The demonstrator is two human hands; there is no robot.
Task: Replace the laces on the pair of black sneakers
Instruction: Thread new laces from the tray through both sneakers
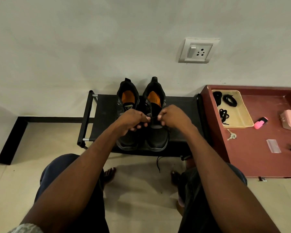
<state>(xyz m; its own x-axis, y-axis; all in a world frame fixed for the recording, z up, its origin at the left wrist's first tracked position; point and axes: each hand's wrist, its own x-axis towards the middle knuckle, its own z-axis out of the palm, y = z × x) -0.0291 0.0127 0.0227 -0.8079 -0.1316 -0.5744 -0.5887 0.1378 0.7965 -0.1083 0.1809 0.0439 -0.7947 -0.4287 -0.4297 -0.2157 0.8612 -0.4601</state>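
Two hands — left hand [133, 121] and right hand [172, 116] — are pinched on the lace [152, 117] over the right sneaker [156, 115], held taut, presumably for threading.

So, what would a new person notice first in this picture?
Two hands, the left hand and right hand, meet at the centre, pinching a black lace over the right sneaker on a low black rack. At the right, a tan tray holds coiled black laces.

Your forearms [94, 158] are bare, with a scrap of grey patterned sleeve [26, 228] at your left elbow. You wear dark blue trousers [60, 167]. Your feet [109, 174] are bare.
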